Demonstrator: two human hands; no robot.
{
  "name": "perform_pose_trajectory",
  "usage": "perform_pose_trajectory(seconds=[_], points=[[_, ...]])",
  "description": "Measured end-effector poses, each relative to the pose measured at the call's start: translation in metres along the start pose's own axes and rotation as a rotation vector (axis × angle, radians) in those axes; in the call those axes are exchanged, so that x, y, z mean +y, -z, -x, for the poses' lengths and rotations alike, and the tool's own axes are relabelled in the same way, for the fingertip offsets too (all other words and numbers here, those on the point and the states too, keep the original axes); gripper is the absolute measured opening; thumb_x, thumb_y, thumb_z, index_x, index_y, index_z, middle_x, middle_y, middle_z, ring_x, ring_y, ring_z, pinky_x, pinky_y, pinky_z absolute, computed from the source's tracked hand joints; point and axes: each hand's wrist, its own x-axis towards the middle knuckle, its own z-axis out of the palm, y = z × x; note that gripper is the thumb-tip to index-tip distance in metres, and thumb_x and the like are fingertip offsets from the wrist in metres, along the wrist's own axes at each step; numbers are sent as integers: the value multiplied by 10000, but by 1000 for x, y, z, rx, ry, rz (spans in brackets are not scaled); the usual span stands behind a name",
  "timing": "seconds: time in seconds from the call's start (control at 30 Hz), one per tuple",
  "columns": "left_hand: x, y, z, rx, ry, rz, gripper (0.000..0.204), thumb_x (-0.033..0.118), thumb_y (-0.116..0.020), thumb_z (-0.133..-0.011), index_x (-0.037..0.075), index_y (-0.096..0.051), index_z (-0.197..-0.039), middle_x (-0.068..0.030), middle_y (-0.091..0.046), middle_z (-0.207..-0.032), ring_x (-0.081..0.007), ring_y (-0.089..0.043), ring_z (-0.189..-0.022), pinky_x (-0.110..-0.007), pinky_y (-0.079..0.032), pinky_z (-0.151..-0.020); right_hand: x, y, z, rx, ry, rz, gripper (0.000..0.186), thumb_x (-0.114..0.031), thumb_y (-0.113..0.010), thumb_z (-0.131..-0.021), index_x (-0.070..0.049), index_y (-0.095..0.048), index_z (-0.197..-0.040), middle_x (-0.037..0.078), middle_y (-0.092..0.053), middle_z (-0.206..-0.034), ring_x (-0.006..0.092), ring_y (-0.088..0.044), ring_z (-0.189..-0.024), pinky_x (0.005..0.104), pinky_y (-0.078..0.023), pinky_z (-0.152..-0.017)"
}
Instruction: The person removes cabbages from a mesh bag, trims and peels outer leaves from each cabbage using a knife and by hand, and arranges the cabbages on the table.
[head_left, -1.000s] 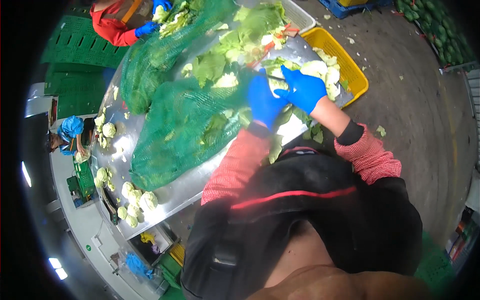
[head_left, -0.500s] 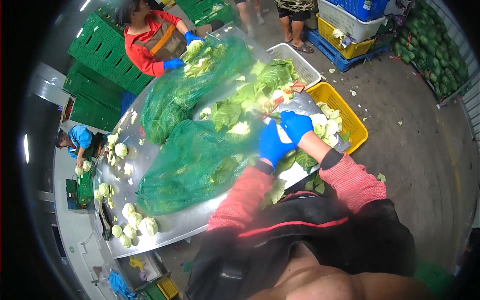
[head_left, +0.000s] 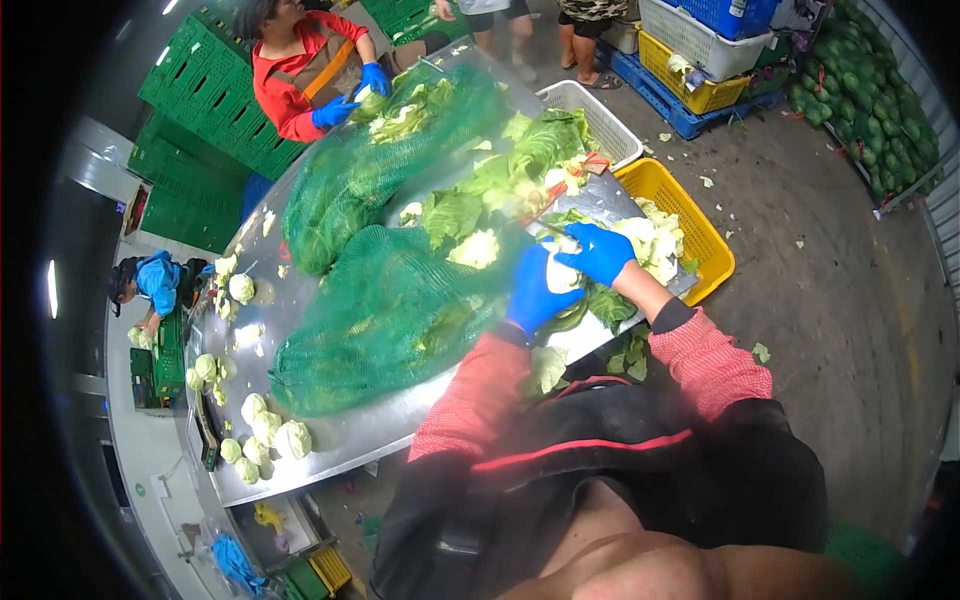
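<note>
A pale trimmed cabbage [head_left: 562,274] is between my two blue-gloved hands at the right end of the metal table. My left hand [head_left: 538,292] is wrapped round its left side. Against its upper right, my right hand [head_left: 600,254] is closed on what looks like a knife [head_left: 552,230], whose grey blade points up and left; fingers hide its handle. Loose green cabbage leaves [head_left: 606,306] lie just under my hands. Left of them a green mesh sack [head_left: 370,330] with cabbages inside spreads over the table, and a cut cabbage piece [head_left: 474,249] rests by its edge.
A yellow crate [head_left: 712,240] with leaves and a white crate [head_left: 590,112] adjoin the table's right side. Several trimmed cabbages [head_left: 292,440] sit at the left end. Across the table [head_left: 340,455], a co-worker in red [head_left: 300,70] holds a cabbage. Full mesh sacks [head_left: 860,95] are piled far right.
My right hand has shifted slightly right and down, and more of the cabbage shows between my hands. The co-worker in red has drawn a cabbage closer to the body.
</note>
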Motion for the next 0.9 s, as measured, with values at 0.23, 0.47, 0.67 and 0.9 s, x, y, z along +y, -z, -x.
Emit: perform_pose_trajectory(seconds=[0.23, 0.47, 0.67, 0.9], points=[[26, 21, 14, -167, 133, 120, 967, 314, -810, -574, 29, -319, -1358, -206, -445, -1233, -337, -464, -1125, -414, -386, -949, 14, -10, -2, 185, 93, 250, 251, -192, -541, -777, -119, -571, -1015, 134, -622, -932, 317, -604, -865, 411, -481, -719], [56, 61, 3, 220, 648, 1223, 725, 312, -647, -786, 117, -267, -1372, -143, -431, -1256, -275, -467, -1127, -386, -441, -912, 34, 14, 0, 313, -50, 249, 310, -337, -579, -805, -96, -548, -998, 157, -621, -935, 327, -597, -862, 412, -477, -715], [55, 76, -10, 71, 815, 1665, 632, 519, -392, -909, 124, -282, -1390, -108, -379, -1368, -300, -449, -1197, -499, -421, -937, -39, 34, 19, -35, -81, -379, 621, -484, -611, -796, -122, -468, -1281, 107, -641, -947, 200, -610, -702, 338, -491, -618], [43, 90, -18, -74, 206, 192, 900, 18, -724, -684, 116, -214, -1419, -121, -378, -1298, -248, -464, -1138, -351, -459, -900, 8, 7, 7, -323, -314, -1003, 514, -487, -399, -923, -40, -567, -1115, 38, -562, -694, 90, -499, -529, 234, -414, -404]])
